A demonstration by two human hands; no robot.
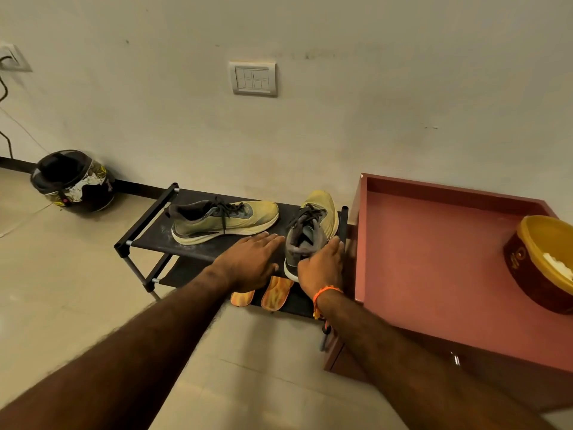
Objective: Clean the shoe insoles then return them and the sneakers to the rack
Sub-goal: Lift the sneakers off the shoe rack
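From the head camera, you are looking down at a low black rack (148,240) standing against the wall. Your left hand (248,262) is lying flat, palm down, over the front edge of the top shelf, fingers stretched out and close together, gripping nothing. Your right hand (321,268) is resting against the heel of the right-hand sneaker (310,231); the fingers are lying along its right side and the thumb is touching the heel, but you cannot tell whether they are really clamping it.

That sneaker is sitting on the top shelf at the right end, toe pointing toward the wall, with its heel hanging over the front edge. The other sneaker (223,220) is lying sideways on the same shelf, toe to the right, just beyond your left fingertips and apart from them.

Two orange insoles (276,293) are lying side by side on the lower shelf, partly hidden beneath your left hand.

An orange thread band (325,294) is circling your right wrist. A reddish cabinet (434,252) is standing just right of the rack, carrying a yellow-rimmed bowl (539,262). A helmet (73,181) is sitting on the floor to the left, well apart from the rack.
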